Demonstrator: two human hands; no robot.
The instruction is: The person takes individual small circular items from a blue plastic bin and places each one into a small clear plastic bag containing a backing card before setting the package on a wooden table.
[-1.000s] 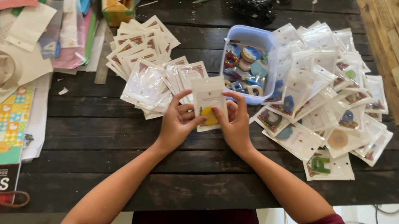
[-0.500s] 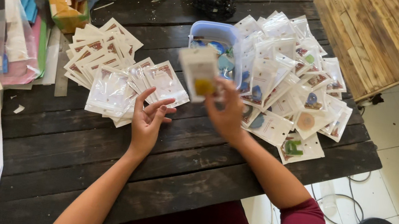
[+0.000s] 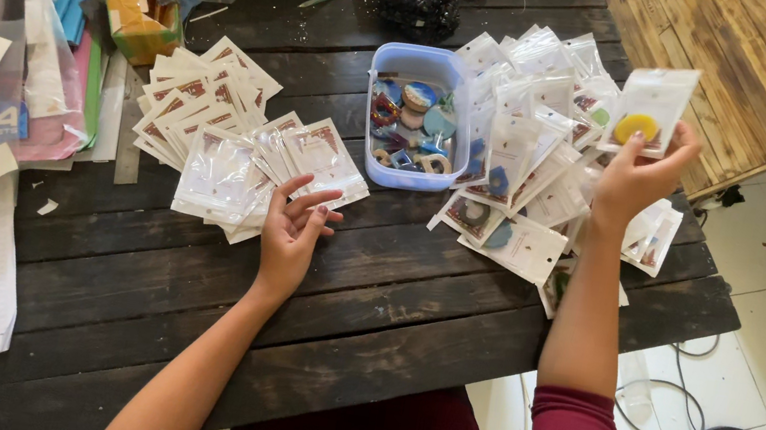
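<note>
Fingers (image 3: 667,158) of the right hand (image 3: 636,177) are pinched on a small clear packet (image 3: 651,112) with a yellow disc sealed inside, holding it up by its lower edge, thumb on the near side. Just below and toward the wrist from those fingertips lies the spread heap of filled packets (image 3: 522,165), overlapping one another on the dark wooden table (image 3: 368,314).

Over on the other side, the left hand (image 3: 291,232) rests flat, its fingers loosely spread and gripping nothing — the tips touch the near edge of the fan of empty packets (image 3: 230,152). Between the two hands, beyond the fingertips, stands a pale blue plastic tub (image 3: 415,114) with coloured pieces in it.

To handle the raised packet well, I would judge that a light pinch at the very edge is right: the film looks slippery and thin, and a hard squeeze would crease it. Keeping the card side flat and level should stop the disc sliding to a corner. If the packet joins the filled heap, it is best laid with an overlap rather than dropped — the heap reaches near the table's far edge by the right fingers, and a loose one could slip off.
</note>
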